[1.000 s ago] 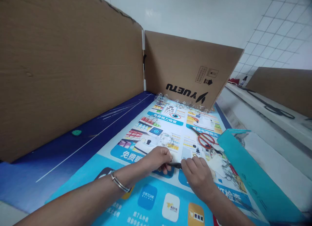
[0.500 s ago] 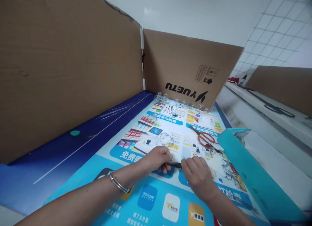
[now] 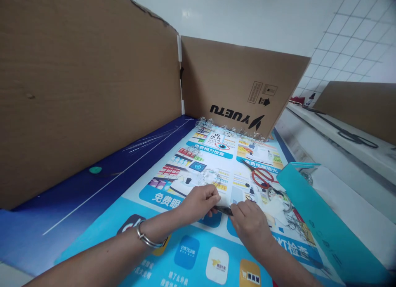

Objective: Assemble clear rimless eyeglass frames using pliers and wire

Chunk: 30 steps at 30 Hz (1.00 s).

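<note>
My right hand (image 3: 251, 224) is closed round one end of a slim black tool (image 3: 225, 210) whose exact kind I cannot make out. The tool's other end reaches the fingers of my left hand (image 3: 202, 201), which are pinched together. Whatever those fingertips grip is too small or hidden to name. A metal bangle circles the left wrist. Both hands are low over a printed sheet (image 3: 145, 221). Beyond the right hand lie red-handled scissors (image 3: 262, 177) and a tangle of thin wire (image 3: 293, 221). Clear, wiry bits (image 3: 213, 177) lie just past the left hand.
Cardboard panels stand at the left (image 3: 93, 97) and the back (image 3: 222, 76). A row of clear wiry pieces (image 3: 232, 131) runs along the back panel's foot. To the right is a teal folded box (image 3: 328, 225). Black scissors (image 3: 355, 138) lie on a white ledge (image 3: 328, 124).
The black tool has tilted slightly, its right end now lower. Both hands stay close together in nearly the same place, with only small finger and wrist shifts.
</note>
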Each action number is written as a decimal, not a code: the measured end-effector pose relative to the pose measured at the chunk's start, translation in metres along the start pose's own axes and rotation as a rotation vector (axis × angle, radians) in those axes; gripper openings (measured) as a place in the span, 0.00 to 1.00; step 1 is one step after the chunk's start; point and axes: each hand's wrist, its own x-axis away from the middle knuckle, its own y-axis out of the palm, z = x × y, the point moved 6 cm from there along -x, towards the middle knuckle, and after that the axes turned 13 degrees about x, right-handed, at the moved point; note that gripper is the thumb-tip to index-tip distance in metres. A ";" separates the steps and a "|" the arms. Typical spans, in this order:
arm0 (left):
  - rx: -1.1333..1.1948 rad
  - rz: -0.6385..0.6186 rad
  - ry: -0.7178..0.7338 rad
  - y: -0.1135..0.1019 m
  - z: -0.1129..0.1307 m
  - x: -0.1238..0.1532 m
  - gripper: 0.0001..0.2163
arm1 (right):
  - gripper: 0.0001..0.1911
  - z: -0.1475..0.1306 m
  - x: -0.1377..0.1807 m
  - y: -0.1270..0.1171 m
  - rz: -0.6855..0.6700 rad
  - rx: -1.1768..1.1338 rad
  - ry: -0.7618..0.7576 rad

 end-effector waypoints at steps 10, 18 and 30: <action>-0.592 0.004 0.460 0.009 0.028 0.015 0.08 | 0.04 0.006 0.001 0.010 -0.315 -0.207 0.120; -0.681 -0.044 0.523 0.011 0.022 0.023 0.08 | 0.03 0.003 0.004 0.012 -0.406 -0.328 0.136; -0.268 -0.091 0.173 0.003 0.003 0.017 0.09 | 0.03 0.001 0.002 0.019 -0.497 -0.330 0.072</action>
